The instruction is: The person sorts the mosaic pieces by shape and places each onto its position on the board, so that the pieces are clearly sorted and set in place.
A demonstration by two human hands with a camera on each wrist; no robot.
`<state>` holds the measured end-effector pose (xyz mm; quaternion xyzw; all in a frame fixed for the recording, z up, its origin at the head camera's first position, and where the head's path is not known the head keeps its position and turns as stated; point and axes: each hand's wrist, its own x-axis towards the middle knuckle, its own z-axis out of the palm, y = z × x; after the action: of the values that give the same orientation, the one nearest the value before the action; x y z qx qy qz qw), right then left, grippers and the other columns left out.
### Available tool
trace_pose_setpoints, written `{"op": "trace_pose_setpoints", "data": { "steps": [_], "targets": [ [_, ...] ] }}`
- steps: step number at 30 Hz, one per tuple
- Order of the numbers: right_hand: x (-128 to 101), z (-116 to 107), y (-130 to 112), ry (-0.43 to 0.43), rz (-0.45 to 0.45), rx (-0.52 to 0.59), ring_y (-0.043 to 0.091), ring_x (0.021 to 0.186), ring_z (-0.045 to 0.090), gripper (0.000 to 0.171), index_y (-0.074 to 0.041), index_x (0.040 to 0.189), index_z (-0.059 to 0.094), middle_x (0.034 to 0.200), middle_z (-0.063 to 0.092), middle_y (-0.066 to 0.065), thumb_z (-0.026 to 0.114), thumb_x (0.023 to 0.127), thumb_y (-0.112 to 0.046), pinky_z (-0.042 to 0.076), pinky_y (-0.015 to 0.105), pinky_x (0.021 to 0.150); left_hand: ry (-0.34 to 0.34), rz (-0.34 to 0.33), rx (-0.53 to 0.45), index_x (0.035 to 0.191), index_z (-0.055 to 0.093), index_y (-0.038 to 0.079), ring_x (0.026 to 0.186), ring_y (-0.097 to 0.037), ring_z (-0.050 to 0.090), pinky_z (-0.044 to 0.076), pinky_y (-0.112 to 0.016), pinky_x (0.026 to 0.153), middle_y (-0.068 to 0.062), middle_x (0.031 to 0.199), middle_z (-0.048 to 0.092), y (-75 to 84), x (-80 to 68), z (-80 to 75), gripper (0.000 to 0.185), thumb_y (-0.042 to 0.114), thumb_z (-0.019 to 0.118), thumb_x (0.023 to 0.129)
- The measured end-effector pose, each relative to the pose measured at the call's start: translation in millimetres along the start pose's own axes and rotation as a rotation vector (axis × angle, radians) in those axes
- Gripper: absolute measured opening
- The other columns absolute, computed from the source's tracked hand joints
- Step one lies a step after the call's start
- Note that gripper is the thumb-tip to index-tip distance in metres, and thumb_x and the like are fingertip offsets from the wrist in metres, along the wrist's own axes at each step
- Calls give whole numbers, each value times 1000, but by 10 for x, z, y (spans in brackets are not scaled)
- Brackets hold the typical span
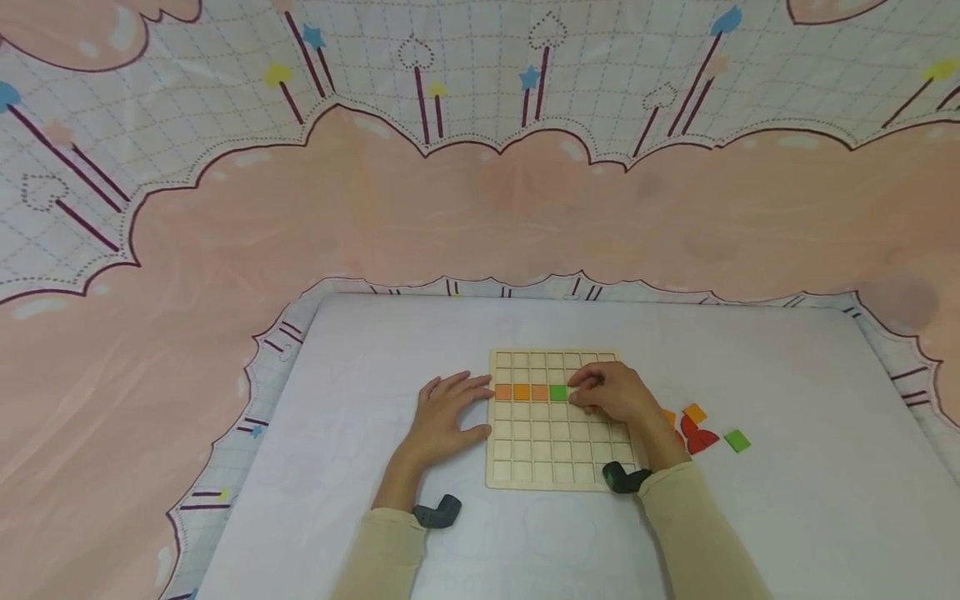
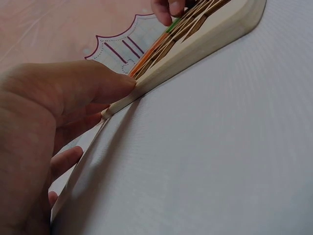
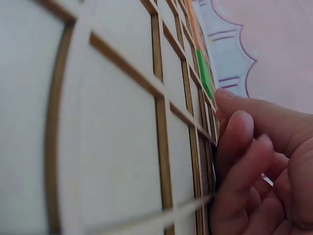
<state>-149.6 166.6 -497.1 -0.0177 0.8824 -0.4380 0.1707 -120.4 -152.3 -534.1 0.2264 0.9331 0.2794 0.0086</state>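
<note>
Showing loose pieces point(image 1: 697, 437) on desk point(image 1: 825, 508) right of grid board point(image 1: 534, 452); blocking some with right forearm point(image 1: 663, 442). Spreading left grip point(image 1: 446, 417) against board's left edge; curling right grip point(image 1: 617, 392) beside green square point(image 1: 558, 392), impossible to tell if pinching.

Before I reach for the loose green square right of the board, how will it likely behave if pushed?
The loose green square looks flat with straight edges, so it is probably stiff. Small and thin-looking, it is likely light. Lying flat on the white table, it would probably slide rather than roll or tip.
</note>
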Motion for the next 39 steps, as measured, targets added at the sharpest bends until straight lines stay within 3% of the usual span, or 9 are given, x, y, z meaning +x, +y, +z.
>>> {"op": "trace_pose_setpoints", "data": {
  "steps": [3,7,10,16,24,28,34,39],
  "targets": [
    [-47,-49,21,11,21,16,18,78,60,21,-14,105,75,87,67,2,79,86,-24,47,29,71,1,-1,-3,134,65,25,150,-26,37,15,-61,122,8,155,51,-1,-2,-8,53,38,74,83],
    [-124,-160,54,32,26,35,20,89,59,26,-15,107,75,95,69,3,81,86,-27,48,30,78,-12,-12,8,135,64,26,151,-25,36,14,-59,123,10,156,50,-11,-3,-5,53,40,73,84],
    [-184,-289,89,43,18,12,20,95,61,29,-15,110,75,100,71,3,81,87,-31,47,31,85,-10,-15,9,135,65,26,151,-24,36,14,-59,123,10,156,50,-16,-13,-3,54,40,73,84],
    [-331,-586,208,67,28,-37,23,102,62,31,-14,115,74,106,73,5,77,90,-34,50,32,86,-1,-3,-6,134,65,25,150,-25,37,14,-60,122,9,155,51,-13,-21,-7,54,39,74,83],
    [-525,-878,441,93,132,-86,28,108,57,46,-14,123,70,118,69,11,73,91,-46,52,29,78,-9,-13,1,135,65,26,151,-25,36,14,-59,123,10,156,50,-9,-8,-17,53,40,73,84],
    [-606,-989,571,100,159,-127,29,105,58,48,-10,125,69,117,69,14,72,92,-45,54,29,73,-9,-9,-10,134,65,26,151,-25,36,14,-60,123,9,156,51,3,-5,-15,53,39,73,84],
    [-680,-1111,781,108,169,-220,29,103,60,52,-8,124,70,113,71,13,72,91,-48,47,30,74,-16,-15,-14,135,65,26,151,-25,35,13,-59,123,10,156,50,18,6,-18,53,39,73,84],
    [-681,-1174,889,65,205,-182,29,105,57,53,-9,126,68,117,69,14,74,90,-47,48,32,77,-8,-13,-9,134,65,26,151,-26,36,14,-60,123,9,156,51,20,10,-13,53,39,73,84]
  ]
}}
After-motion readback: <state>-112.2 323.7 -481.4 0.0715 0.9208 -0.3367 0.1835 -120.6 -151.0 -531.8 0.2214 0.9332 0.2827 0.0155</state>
